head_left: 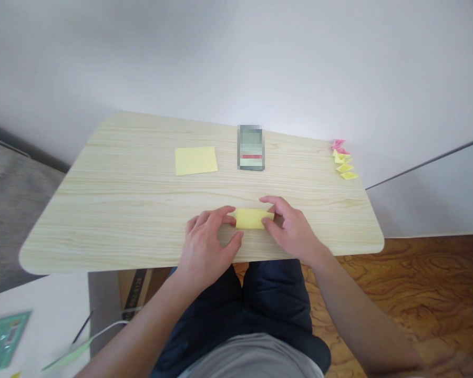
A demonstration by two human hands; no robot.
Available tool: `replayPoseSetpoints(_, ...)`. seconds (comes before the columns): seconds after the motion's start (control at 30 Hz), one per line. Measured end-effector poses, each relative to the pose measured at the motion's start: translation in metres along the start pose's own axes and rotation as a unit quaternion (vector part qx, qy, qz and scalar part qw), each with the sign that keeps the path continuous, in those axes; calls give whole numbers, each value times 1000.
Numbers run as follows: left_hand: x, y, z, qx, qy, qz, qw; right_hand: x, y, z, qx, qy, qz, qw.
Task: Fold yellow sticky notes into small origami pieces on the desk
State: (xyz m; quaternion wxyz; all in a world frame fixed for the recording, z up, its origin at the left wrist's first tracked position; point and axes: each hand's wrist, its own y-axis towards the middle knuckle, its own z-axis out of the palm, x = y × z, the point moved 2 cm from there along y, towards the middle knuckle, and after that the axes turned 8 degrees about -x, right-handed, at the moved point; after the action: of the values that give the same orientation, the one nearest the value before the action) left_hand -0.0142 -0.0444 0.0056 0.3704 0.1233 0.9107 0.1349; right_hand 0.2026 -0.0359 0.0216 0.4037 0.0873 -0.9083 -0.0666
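A folded strip of yellow paper (250, 218) lies near the front edge of the table, between my two hands. My right hand (289, 227) pinches its right end, thumb on top and a finger tucked behind; the index finger sticks out above it. At the left end, my left hand (208, 239) has its thumb apart from its fingers, and the fingertips reach the paper's left edge. Farther back lies a flat pad or sheet of yellow paper (196, 160). Several small folded yellow paper pieces (344, 168) and a pink one (338, 146) line the table's right edge.
A phone-like device (251, 148) with a blurred screen rests at the back of the wood-grain table (134, 210), which stands against a white wall (236, 63). At lower left, a white surface (43, 299) holds a green packet (4, 340). A cardboard box (126, 283) sits below.
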Motion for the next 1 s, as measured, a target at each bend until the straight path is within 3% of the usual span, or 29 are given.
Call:
replayPoseSetpoints(0.4, 6, 5, -1, -1, -12, -4, 1000, 0, 13, 8, 11, -51, -32, 998)
replayPoseSetpoints(1.0, 4, 15, 5, -3, 41, 0, 999, -4, -4, 21, -83, -58, -49, 994)
